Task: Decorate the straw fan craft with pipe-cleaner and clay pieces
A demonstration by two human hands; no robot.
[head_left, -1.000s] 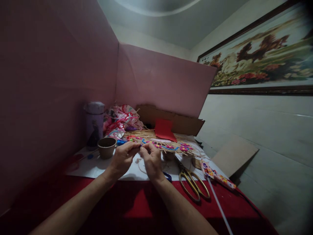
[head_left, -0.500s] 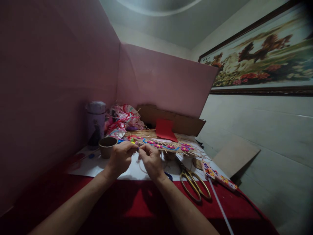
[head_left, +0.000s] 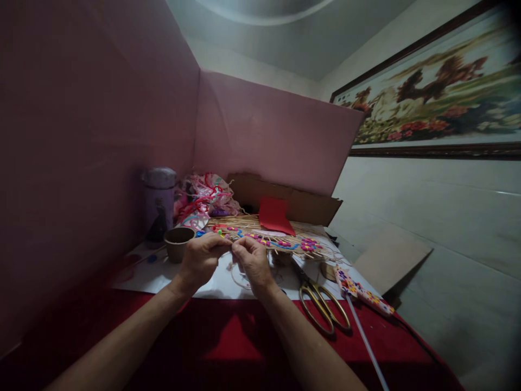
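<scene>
Over the white sheet [head_left: 215, 290], my left hand [head_left: 201, 259] and my right hand [head_left: 253, 263] meet at their fingertips. Both are closed in a pinch, and whatever lies between them is too small and hidden to name. Just beyond the fingers lies a strip of cardboard with pink and yellow flowers and a wavy blue line [head_left: 287, 246]. Thin sticks [head_left: 240, 221] spread out under and behind it. To the left of my left hand stands a brown cup [head_left: 179, 250]. A loop of pale string [head_left: 240, 279] shows between my wrists.
Gold-handled scissors [head_left: 323, 309] lie to the right, beside a flower-patterned glue gun [head_left: 362, 293] with a clear glue stick in it. Behind are a lilac bottle [head_left: 159, 203], a tangle of pink and red strands [head_left: 209, 198], red paper [head_left: 274, 216] and cardboard [head_left: 313, 203].
My fingertips stay together, shifting slightly. A small purple bit that showed between them half a second ago is now hidden. The blue thing beside my right wrist is now mostly covered.
</scene>
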